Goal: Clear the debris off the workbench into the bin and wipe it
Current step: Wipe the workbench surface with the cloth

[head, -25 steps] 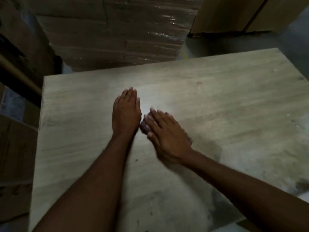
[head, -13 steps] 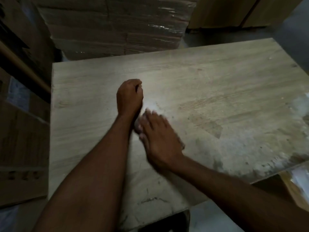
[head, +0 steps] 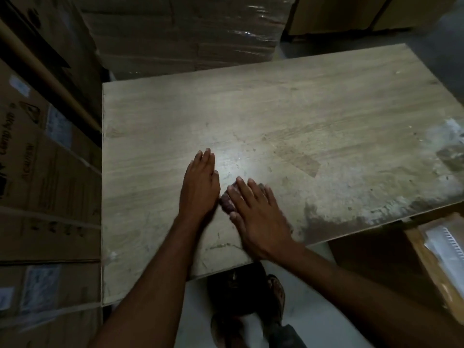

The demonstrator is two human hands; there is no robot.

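The workbench [head: 288, 116] is a pale wooden board, scuffed and dusty. My left hand [head: 200, 183] stands on its edge near the middle of the board, fingers straight and together, holding nothing. Just to its right, my right hand [head: 258, 217] lies flat on the board with fingers spread. A small dark scrap [head: 226, 204] shows under its fingertips, between the two hands. A grey-white dust patch [head: 351, 209] covers the near right part of the board. More white residue [head: 453, 131] sits at the right edge. No bin is in view.
Cardboard cartons [head: 47, 187] stand tight against the bench's left side. A film-wrapped stack of boxes [head: 185, 33] rises behind it. An open box with plastic packets [head: 444, 254] sits low at the right. My sandalled feet [head: 251, 305] are under the near edge.
My left hand, curled into a fist half a second ago, is flat and straight again. Both hands have slid nearer the bench's front edge, the right one still pushing toward the left.
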